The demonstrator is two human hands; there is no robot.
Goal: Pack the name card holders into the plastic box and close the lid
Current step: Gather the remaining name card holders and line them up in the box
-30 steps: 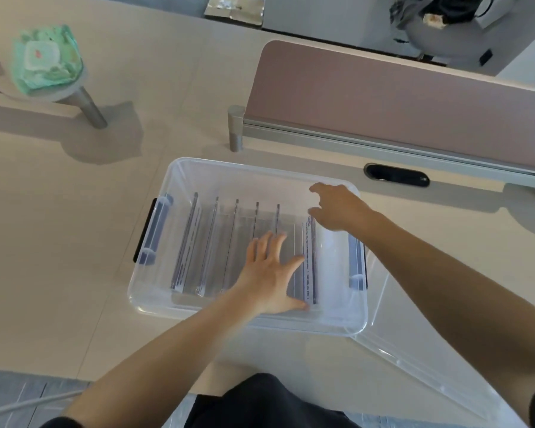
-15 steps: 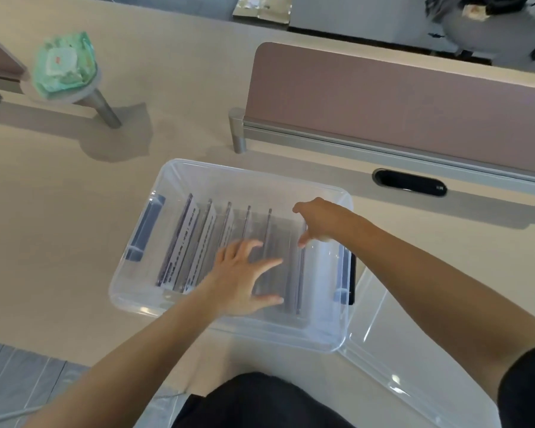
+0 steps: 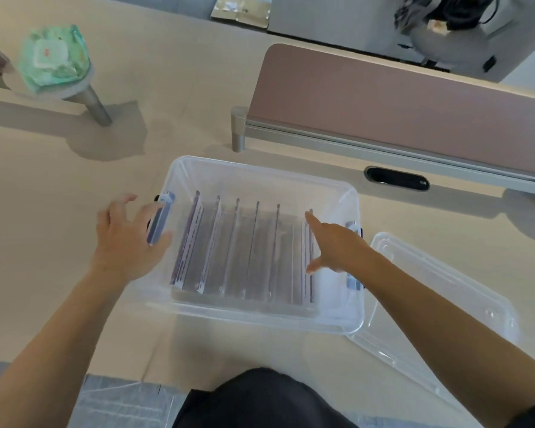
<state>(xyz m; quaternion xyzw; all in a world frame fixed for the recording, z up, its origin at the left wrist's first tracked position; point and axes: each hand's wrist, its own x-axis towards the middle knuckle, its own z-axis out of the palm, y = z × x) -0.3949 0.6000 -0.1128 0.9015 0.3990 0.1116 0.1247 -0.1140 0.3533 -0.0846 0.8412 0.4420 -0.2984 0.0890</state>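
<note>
A clear plastic box [image 3: 260,318] stands open on the beige desk in front of me. Several clear name card holders [image 3: 247,248] stand in a row inside it. My left hand [image 3: 127,242] is outside the box at its left end, fingers spread, palm against the grey latch [image 3: 159,222]. My right hand [image 3: 331,245] reaches into the box at its right end, fingers apart, index finger touching the rightmost holder. The clear lid [image 3: 439,307] lies flat on the desk to the right of the box, partly under my right forearm.
A pink desk divider [image 3: 399,109] on a grey rail runs behind the box, with a black cable slot [image 3: 396,179] below it. A green wipes pack [image 3: 54,57] sits on a round stand at the back left. The desk's front edge is near my lap.
My left hand has come out of the box and moved left to the outside of its left latch. My right hand has shifted down onto the rightmost holder. The holders now stand more evenly.
</note>
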